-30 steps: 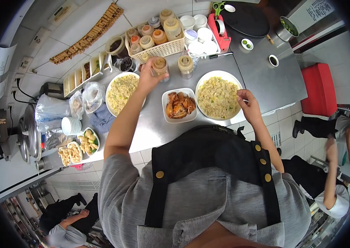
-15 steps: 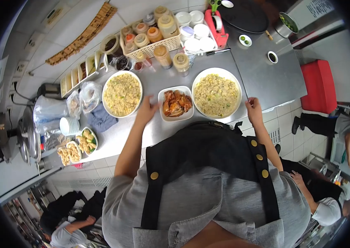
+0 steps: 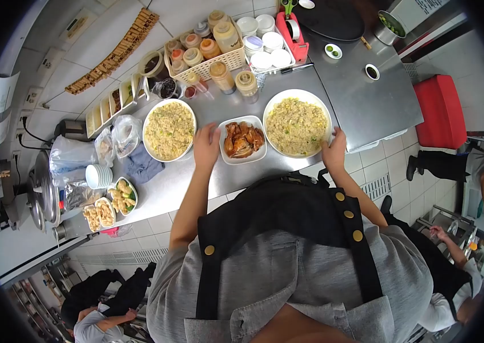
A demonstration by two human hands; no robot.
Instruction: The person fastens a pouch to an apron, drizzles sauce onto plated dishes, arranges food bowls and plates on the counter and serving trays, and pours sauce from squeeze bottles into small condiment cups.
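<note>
My right hand (image 3: 334,150) is at the lower right rim of a round white plate (image 3: 269,110) of fried rice (image 3: 296,126). Its thumb and fingers are apart around the edge, and no firm grip shows. My left hand (image 3: 206,146) is open, fingers extended, between a second plate (image 3: 149,147) of fried rice (image 3: 169,130) and a square white dish (image 3: 244,160). Glossy brown roasted meat pieces (image 3: 243,139) fill that dish. Whether my left fingertips touch the dish cannot be seen.
A basket of sauce bottles (image 3: 208,64) and stacked white cups (image 3: 262,43) line the back. Two loose bottles (image 3: 246,86) stand behind the plates. At left are a blue cloth (image 3: 143,164), plastic bags (image 3: 70,151), small bowls (image 3: 98,176) and fried food (image 3: 123,197). Other people (image 3: 98,326) work behind.
My right hand has moved left, from beside the counter edge to the right plate's rim. My left hand has shifted slightly right and turned more upright. The plates and dish stay in place.
</note>
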